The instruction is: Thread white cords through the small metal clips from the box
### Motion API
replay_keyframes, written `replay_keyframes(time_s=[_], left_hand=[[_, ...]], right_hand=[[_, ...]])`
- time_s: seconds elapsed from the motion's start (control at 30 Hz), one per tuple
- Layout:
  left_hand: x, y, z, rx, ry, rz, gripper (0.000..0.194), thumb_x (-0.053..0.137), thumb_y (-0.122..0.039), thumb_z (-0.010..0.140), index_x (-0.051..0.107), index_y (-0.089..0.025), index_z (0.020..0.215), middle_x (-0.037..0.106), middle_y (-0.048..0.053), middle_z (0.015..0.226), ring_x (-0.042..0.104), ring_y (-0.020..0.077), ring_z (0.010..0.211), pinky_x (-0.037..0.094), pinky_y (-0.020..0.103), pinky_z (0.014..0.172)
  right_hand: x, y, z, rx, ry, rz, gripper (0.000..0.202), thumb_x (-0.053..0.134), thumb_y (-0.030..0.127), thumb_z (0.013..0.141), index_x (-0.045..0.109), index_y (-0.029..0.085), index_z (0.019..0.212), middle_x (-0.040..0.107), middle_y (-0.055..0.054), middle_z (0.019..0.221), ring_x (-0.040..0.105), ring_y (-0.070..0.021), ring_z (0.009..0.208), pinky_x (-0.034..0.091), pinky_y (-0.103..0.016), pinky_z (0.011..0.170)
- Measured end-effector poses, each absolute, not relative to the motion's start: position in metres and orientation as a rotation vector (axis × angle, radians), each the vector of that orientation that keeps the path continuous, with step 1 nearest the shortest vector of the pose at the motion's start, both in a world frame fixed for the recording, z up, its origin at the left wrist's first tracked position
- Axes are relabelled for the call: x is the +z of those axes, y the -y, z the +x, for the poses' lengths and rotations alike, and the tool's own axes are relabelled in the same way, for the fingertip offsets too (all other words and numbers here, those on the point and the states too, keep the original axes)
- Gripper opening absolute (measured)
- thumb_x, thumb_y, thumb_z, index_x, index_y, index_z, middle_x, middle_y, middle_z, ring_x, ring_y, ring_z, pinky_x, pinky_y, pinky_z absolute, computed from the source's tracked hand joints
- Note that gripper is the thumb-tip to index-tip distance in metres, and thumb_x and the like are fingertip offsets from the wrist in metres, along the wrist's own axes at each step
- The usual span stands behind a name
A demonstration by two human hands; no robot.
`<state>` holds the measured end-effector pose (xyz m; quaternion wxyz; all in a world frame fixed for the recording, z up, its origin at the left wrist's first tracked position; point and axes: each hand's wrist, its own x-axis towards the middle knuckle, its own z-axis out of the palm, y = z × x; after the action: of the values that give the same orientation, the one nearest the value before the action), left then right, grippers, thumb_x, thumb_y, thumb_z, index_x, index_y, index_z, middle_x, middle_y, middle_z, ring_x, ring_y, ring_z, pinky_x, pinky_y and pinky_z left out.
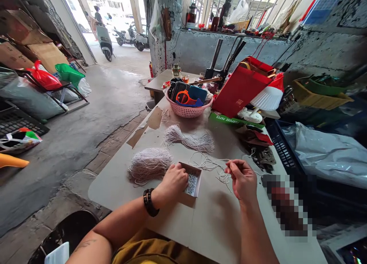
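left hand (175,180): palm down, fingers bent | right hand (242,178): thumb and forefinger pinched together

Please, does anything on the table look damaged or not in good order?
Yes. Brown patches break the pale top along the left edge of the table, near the pink basket, as if the surface has peeled. The red bag leans, tilted. Loose strings near the right hand lie in a tangle.
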<state>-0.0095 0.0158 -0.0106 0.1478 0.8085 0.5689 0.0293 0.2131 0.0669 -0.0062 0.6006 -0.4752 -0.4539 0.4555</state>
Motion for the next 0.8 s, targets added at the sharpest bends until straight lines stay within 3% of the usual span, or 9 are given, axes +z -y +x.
replay_keyframes(time_s=[0.1, 0.3, 0.4, 0.5, 0.6, 0.7, 0.8], left_hand=[[-0.011, -0.015, -0.009, 0.155, -1.631, 2.317, 0.021, 0.056, -0.021, 0.087, 0.07, -0.016, 0.072, 0.069, 0.013, 0.082, 0.055, 0.0286, 0.09, 0.04, 0.042, 0.079], [-0.001, -0.016, -0.013, 0.279, -1.621, 2.223, 0.015, 0.06, -0.015, 0.082, 0.072, -0.018, 0.074, 0.072, 0.009, 0.081, 0.059, 0.0252, 0.09, 0.043, 0.036, 0.08], [0.003, -0.015, -0.019, 0.393, -1.6, 2.176, 0.012, 0.062, -0.014, 0.08, 0.071, -0.018, 0.074, 0.072, 0.007, 0.077, 0.061, 0.024, 0.085, 0.045, 0.035, 0.079], [0.002, -0.015, -0.025, 0.456, -1.631, 2.151, 0.011, 0.062, -0.014, 0.08, 0.071, -0.017, 0.075, 0.069, 0.006, 0.074, 0.061, 0.0222, 0.079, 0.047, 0.032, 0.075], [-0.001, -0.017, -0.029, 0.492, -1.633, 2.15, 0.011, 0.061, -0.018, 0.08, 0.07, -0.019, 0.074, 0.068, 0.005, 0.072, 0.061, 0.0215, 0.075, 0.048, 0.032, 0.073], [-0.002, -0.018, -0.031, 0.525, -1.597, 2.149, 0.012, 0.061, -0.023, 0.08, 0.071, -0.021, 0.074, 0.067, 0.004, 0.069, 0.061, 0.0218, 0.076, 0.048, 0.032, 0.071], [-0.004, -0.017, -0.032, 0.571, -1.571, 2.116, 0.011, 0.062, -0.024, 0.08, 0.072, -0.021, 0.076, 0.067, 0.003, 0.069, 0.061, 0.0212, 0.075, 0.049, 0.031, 0.072]], right_hand=[[-0.003, -0.064, 0.212, 1.072, 1.035, -1.122, 0.023, 0.075, 0.038, 0.068, 0.06, 0.02, 0.073, 0.058, 0.002, 0.062, 0.041, -0.0072, 0.047, 0.032, -0.021, 0.043], [0.003, -0.061, 0.21, 1.103, 0.987, -1.107, 0.023, 0.076, 0.036, 0.067, 0.061, 0.02, 0.075, 0.065, 0.0, 0.072, 0.06, -0.0119, 0.067, 0.05, -0.026, 0.064], [0.009, -0.059, 0.21, 1.247, 0.896, -1.039, 0.024, 0.076, 0.034, 0.066, 0.057, 0.021, 0.074, 0.066, 0.002, 0.072, 0.057, -0.0099, 0.059, 0.051, -0.026, 0.06], [0.016, -0.058, 0.211, 1.349, 0.852, -1.042, 0.026, 0.076, 0.032, 0.063, 0.054, 0.021, 0.07, 0.06, 0.005, 0.063, 0.039, -0.0046, 0.044, 0.034, -0.018, 0.04], [0.02, -0.058, 0.213, 1.345, 0.799, -1.124, 0.029, 0.078, 0.034, 0.059, 0.055, 0.021, 0.071, 0.046, 0.01, 0.051, 0.027, -0.003, 0.039, 0.019, -0.017, 0.035], [0.022, -0.056, 0.215, 1.3, 0.777, -1.213, 0.032, 0.081, 0.037, 0.055, 0.059, 0.019, 0.071, 0.038, 0.012, 0.047, 0.021, -0.0024, 0.038, 0.013, -0.019, 0.035], [0.022, -0.055, 0.216, 1.271, 0.801, -1.229, 0.033, 0.083, 0.037, 0.054, 0.061, 0.019, 0.07, 0.039, 0.012, 0.046, 0.02, -0.0018, 0.037, 0.013, -0.019, 0.035]])
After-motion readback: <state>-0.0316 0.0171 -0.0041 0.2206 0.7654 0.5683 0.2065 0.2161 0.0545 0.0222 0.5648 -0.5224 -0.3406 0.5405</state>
